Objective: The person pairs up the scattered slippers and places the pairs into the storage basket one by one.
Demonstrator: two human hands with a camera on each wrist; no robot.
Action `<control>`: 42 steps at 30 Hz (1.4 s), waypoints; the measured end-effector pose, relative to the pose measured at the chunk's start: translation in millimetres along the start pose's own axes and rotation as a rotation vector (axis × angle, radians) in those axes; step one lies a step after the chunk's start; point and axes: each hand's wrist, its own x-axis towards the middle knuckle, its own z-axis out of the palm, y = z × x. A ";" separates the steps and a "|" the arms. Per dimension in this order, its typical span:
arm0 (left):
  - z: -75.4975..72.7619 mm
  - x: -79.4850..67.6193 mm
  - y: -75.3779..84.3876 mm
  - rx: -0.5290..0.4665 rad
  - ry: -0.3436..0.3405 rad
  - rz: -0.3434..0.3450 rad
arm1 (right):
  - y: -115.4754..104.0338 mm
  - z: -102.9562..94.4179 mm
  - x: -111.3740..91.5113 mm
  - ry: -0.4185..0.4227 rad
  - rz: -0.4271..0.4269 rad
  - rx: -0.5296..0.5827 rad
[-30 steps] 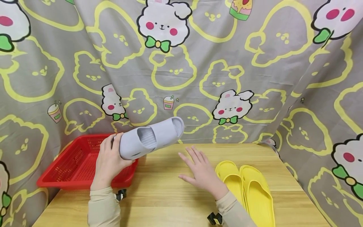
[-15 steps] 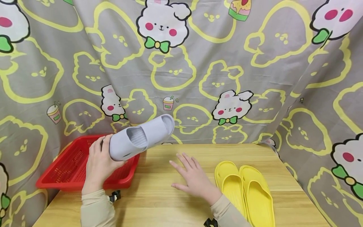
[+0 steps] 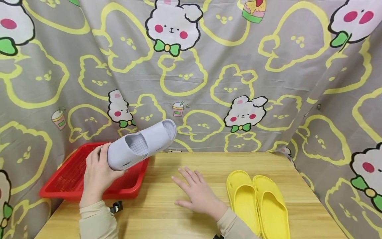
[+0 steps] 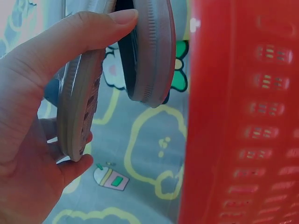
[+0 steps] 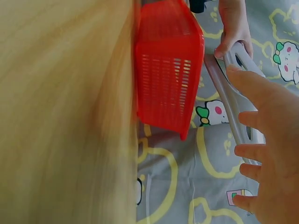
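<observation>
My left hand (image 3: 96,176) grips a pair of light grey-purple slippers (image 3: 156,136) by one end, above the red basket. They tilt up to the right. In the left wrist view the thumb and fingers pinch one slipper (image 4: 77,112), and a second slipper (image 4: 156,56) sits beside it, slightly apart. My right hand (image 3: 198,192) is spread above the table, holding nothing. In the right wrist view its fingers appear in front of the slippers (image 5: 226,95); the head view shows a gap between them. The red basket (image 3: 62,195) has slotted walls.
Two yellow slippers (image 3: 241,179) stand side by side on the right of the wooden table (image 3: 167,212). A patterned grey curtain (image 3: 191,83) hangs behind the table and along both sides. The basket sits at the table's left edge.
My left hand has carried the grey-purple slippers leftward, farther over the basket. My right hand has also drifted left and slightly down, its fingers still spread. The yellow slippers and basket stay put.
</observation>
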 end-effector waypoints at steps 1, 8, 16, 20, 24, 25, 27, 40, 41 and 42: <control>-0.8 0.0 -0.7 0.002 -0.005 -0.008 | -0.9 0.7 -0.1 -0.001 -0.004 -0.002; -10.3 -0.3 -7.9 0.020 0.003 -0.023 | -4.6 8.1 2.4 -0.001 -0.023 -0.006; -18.9 1.7 -13.7 0.046 -0.072 -0.068 | -11.5 10.8 10.1 0.000 -0.033 0.005; -22.6 2.5 -17.6 0.052 -0.098 -0.075 | -15.6 10.9 14.3 -0.014 -0.038 0.008; -24.6 2.4 -24.0 0.054 -0.076 -0.041 | -20.5 10.5 18.6 -0.038 -0.039 0.014; -25.4 2.1 -25.5 0.056 -0.076 -0.036 | -22.0 10.1 19.7 -0.042 -0.042 0.018; -26.6 1.4 -28.3 0.063 -0.079 -0.029 | -24.5 10.4 21.6 -0.049 -0.051 0.017; -37.5 -1.2 -41.2 0.099 -0.090 -0.006 | -41.0 16.4 36.5 -0.062 -0.121 0.017; -38.3 -1.5 -42.5 0.102 -0.091 -0.005 | -42.3 17.5 38.0 -0.065 -0.129 0.019; -38.9 -1.8 -44.0 0.105 -0.092 -0.002 | -43.6 18.4 39.6 -0.067 -0.137 0.021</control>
